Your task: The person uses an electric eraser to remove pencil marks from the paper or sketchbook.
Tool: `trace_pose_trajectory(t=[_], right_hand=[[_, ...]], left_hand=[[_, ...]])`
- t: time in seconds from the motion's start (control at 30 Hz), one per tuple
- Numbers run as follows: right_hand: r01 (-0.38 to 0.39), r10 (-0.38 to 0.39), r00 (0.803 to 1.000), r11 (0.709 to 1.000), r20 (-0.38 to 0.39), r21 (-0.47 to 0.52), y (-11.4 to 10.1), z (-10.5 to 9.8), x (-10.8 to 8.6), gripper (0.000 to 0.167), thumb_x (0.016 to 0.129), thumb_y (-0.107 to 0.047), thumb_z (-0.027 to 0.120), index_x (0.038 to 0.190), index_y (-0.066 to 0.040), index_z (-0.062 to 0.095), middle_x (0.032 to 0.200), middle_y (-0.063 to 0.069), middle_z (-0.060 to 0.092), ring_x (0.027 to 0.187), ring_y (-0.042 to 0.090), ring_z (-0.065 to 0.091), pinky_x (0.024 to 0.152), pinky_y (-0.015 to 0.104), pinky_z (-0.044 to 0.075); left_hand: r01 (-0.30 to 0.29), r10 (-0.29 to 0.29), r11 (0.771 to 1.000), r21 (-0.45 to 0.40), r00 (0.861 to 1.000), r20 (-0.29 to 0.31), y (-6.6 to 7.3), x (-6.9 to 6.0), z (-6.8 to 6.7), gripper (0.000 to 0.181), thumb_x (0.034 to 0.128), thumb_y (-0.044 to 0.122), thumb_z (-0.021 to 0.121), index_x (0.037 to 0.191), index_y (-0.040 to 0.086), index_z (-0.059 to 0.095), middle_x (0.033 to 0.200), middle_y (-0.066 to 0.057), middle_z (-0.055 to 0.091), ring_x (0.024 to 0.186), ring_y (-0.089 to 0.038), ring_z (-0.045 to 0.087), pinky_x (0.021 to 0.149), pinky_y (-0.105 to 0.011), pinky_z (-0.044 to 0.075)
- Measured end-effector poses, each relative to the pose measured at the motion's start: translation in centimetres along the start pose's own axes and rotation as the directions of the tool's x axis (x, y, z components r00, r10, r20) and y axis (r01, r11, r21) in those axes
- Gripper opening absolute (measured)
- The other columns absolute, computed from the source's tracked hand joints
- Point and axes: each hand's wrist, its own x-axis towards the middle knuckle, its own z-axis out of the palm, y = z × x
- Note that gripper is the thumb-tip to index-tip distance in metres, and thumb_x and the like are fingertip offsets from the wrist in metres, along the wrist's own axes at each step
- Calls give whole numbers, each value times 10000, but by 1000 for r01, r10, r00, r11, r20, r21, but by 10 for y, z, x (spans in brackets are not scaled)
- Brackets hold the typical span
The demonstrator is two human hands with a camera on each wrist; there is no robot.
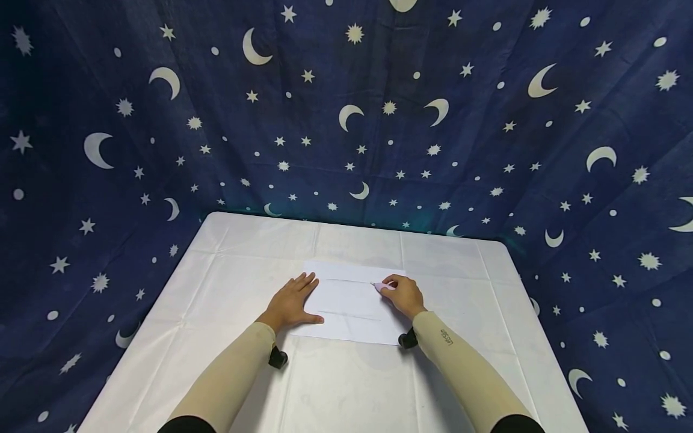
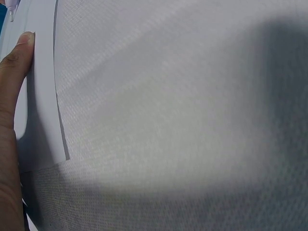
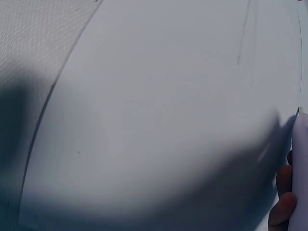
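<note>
A white sheet of paper point(image 1: 346, 300) lies on the table and bears two thin, roughly parallel lines, one near its far edge and one nearer the front. My left hand point(image 1: 292, 304) rests flat on the sheet's left side, fingers spread; in the left wrist view its thumb point(image 2: 18, 55) lies along the paper near the edge. With my right hand point(image 1: 405, 294) I grip a lavender pen-like tool point(image 1: 383, 286), whose narrow tip meets the paper at the right end of the far line. The right wrist view shows the lavender tool point(image 3: 301, 163) and curled fingertips point(image 3: 284, 208) at the edge.
A white cloth with fold creases covers the table point(image 1: 346, 385). Behind and beside it hangs a dark blue curtain point(image 1: 325, 126) printed with moons and stars. Dark wrist cameras point(image 1: 278, 358) sit under both beige sleeves point(image 1: 227, 376).
</note>
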Motion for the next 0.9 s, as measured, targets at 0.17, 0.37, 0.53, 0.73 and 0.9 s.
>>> trace_pose_trajectory(t=[0.17,0.37,0.53,0.73,0.9], right_hand=[[-3,3,1000,1000,9,3,-3,2,1,235,861,-334,742,1016,-157,746,1017,89,718,958,262,638,855,442,497],[-15,14,1000,1000,25,19,-10,5,0,232,864,-330,743,1017,-156,747,1036,91,717,969,260,638,868,443,496],[-6,6,1000,1000,20,10,-12,7,0,224,863,-330,743,1014,-165,748,1026,76,724,963,243,650,850,432,504],[18,-19,1000,1000,3,10,-9,5,0,219,857,-325,749,998,-158,750,998,70,724,937,242,650,823,442,507],[30,-30,1000,1000,6,0,-5,1,0,218,848,-331,749,989,-165,748,1013,74,726,958,260,659,816,456,516]], left_hand=[[4,-4,1000,-8,1000,1,1,-1,-2,1121,701,808,632,1554,152,318,1640,-14,212,1522,-239,151,1233,-448,168],[2,-2,1000,-5,1000,2,2,-3,-5,1109,708,796,638,1552,148,324,1639,-15,220,1521,-242,157,1232,-451,173],[2,-2,1000,-4,1000,15,5,-3,-6,1109,713,790,639,1556,146,313,1641,-16,208,1523,-242,145,1235,-450,159],[10,-10,1000,4,1000,24,4,-1,-5,1118,708,796,636,1560,154,301,1644,-8,196,1525,-232,141,1236,-441,158],[16,-16,1000,-4,1000,20,3,-2,-5,1117,706,788,650,1561,161,300,1644,2,196,1525,-225,141,1238,-436,150]])
